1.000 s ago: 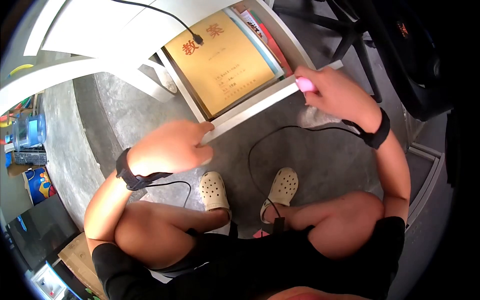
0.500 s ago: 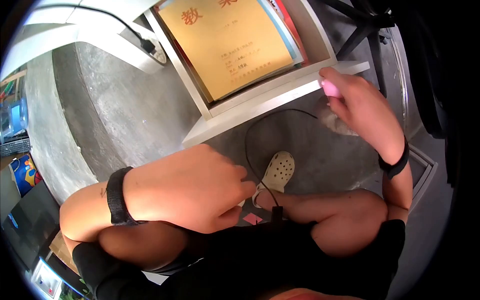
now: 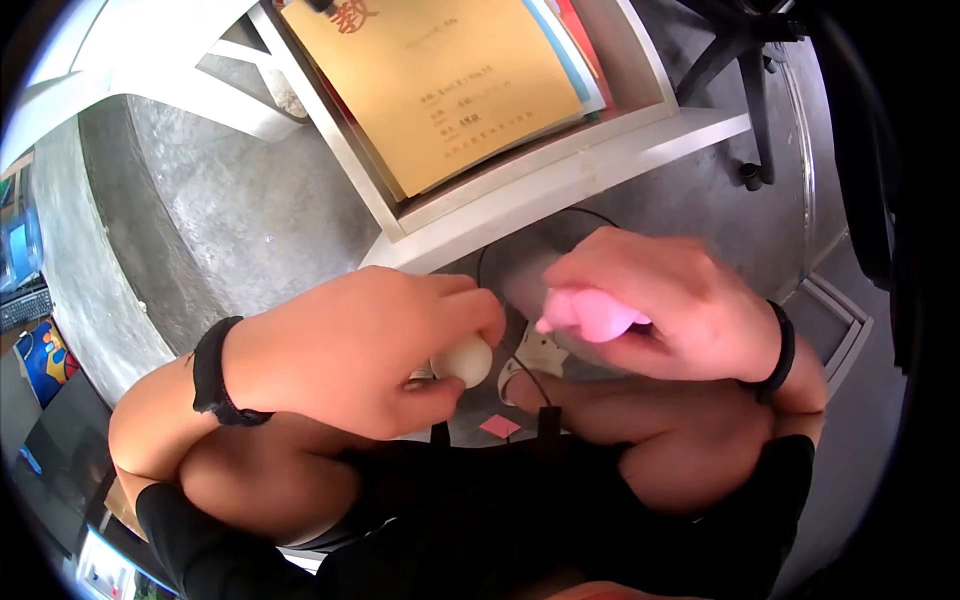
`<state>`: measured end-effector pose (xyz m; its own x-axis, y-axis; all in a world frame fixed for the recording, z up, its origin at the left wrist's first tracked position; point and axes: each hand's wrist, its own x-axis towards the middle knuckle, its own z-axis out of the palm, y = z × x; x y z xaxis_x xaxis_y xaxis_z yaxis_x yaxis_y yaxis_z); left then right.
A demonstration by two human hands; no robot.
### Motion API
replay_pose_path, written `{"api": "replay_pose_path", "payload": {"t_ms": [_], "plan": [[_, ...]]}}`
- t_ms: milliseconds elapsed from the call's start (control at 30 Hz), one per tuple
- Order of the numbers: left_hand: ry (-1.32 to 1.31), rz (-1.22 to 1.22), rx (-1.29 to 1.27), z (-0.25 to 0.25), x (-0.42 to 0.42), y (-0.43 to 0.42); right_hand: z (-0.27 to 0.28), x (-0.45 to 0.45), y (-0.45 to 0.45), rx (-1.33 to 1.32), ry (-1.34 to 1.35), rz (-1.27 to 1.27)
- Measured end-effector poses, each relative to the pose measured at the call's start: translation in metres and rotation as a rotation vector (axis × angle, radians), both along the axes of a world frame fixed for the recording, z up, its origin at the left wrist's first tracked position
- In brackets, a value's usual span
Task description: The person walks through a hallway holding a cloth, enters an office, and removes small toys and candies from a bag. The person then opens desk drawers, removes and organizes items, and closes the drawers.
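Observation:
My left hand point(image 3: 350, 350) is closed around a small white object with a smooth round end point(image 3: 465, 360); the rest of it is hidden in the fingers. To its right, my right hand point(image 3: 670, 300) grips a glossy pink rounded object point(image 3: 600, 315) with a small knob at its left side. The fingers cover much of it, so its kind is unclear. Both hands are in front of the pulled-out drawer point(image 3: 560, 165), apart from each other. A yellow document envelope point(image 3: 450, 95) with printed characters lies in the drawer on other papers.
A thin black cable point(image 3: 530, 375) hangs between the hands. Below is a foot in a pale clog point(image 3: 540, 355), near a small pink paper piece point(image 3: 500, 427). A wheeled chair base point(image 3: 755, 110) stands at the right, a white desk leg point(image 3: 240, 100) at the upper left.
My right hand has moved left and down from beside the drawer's front edge, carrying the pink object toward my left hand. My left hand has turned, exposing the white round end.

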<state>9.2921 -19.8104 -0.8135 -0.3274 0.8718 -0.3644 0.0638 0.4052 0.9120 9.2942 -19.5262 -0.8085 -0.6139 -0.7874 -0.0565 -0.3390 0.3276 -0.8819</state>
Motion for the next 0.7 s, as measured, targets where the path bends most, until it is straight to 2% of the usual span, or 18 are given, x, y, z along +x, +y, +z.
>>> {"api": "replay_pose_path", "payload": {"t_ms": [233,333,433,467,567,600,700], "plan": [[-0.251,0.18,0.127,-0.008,0.002,0.007,-0.014,0.012,0.0,-0.108,-0.055,-0.013],[-0.277,0.16,0.209,-0.01,0.005,0.008,-0.016,0.011,0.001,-0.108,-0.021,-0.017],[-0.638,0.249,0.22,-0.014,0.012,0.005,-0.013,0.011,-0.002,-0.101,0.041,-0.033],[-0.914,0.329,0.335,-0.017,0.017,0.005,-0.011,0.012,-0.004,-0.113,0.05,-0.039],[-0.844,0.3,0.185,-0.014,0.015,0.004,-0.01,0.013,-0.008,-0.17,0.087,-0.03],[-0.693,0.265,0.159,-0.014,0.015,0.005,-0.01,0.015,-0.01,-0.204,0.072,-0.055],[-0.582,0.279,0.072,-0.001,0.015,0.007,-0.01,0.019,-0.018,-0.264,0.045,-0.12]]}}
